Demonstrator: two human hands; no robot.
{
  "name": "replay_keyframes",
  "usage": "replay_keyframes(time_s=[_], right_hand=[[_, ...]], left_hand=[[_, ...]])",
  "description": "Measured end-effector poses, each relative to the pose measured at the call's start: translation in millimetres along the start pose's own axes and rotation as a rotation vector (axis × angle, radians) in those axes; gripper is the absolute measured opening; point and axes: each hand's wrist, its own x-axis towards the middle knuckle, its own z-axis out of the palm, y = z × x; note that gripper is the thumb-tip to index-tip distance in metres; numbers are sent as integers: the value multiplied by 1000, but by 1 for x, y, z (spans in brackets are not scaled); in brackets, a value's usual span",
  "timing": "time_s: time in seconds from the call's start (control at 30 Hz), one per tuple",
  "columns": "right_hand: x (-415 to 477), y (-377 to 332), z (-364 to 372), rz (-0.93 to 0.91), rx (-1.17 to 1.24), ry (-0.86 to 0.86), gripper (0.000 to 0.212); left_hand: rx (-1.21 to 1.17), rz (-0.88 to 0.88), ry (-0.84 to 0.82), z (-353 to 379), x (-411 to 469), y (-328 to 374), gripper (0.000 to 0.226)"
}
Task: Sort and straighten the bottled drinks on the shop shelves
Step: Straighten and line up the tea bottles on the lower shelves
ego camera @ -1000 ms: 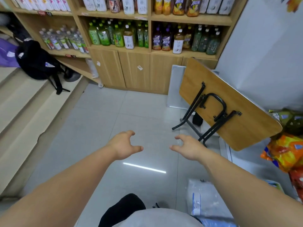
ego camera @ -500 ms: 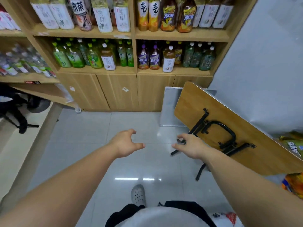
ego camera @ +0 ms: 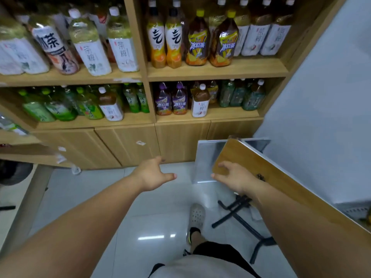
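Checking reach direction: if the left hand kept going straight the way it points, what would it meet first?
Probably the closed cabinet door below the lower bottle shelf; the left hand is open and empty. Depth is unclear.

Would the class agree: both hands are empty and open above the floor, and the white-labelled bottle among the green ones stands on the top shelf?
Not quite. The head view shows the white-labelled bottle on the lower shelf. Left hand and right hand are indeed empty.
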Motion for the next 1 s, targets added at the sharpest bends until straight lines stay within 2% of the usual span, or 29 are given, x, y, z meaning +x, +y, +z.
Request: replay_keyframes(time_s=[0.27, 0.4, 0.6, 0.77, 0.87, 1.0], right_hand=[[123, -37, -104, -48, 5, 45, 67], [171, -50, -131, -53, 67, 53, 64], [262, -63, -139, -45, 89, 98, 69], [344, -68, -131, -46, 188, 162, 69], [379, -63, -126, -69, 215, 216, 69], [410, -51, -123, -156, 230, 263, 61]], left_hand=[[96, 5, 22, -59, 139, 74, 88], [144, 21, 16, -74, 202, 95, 86], [188, 84, -22, -85, 305, 109, 91], [175, 182, -3, -84, 382, 110, 82], [110, 238, 39, -74, 413, 113, 88], [-15, 293, 112, -51, 440, 115, 75]])
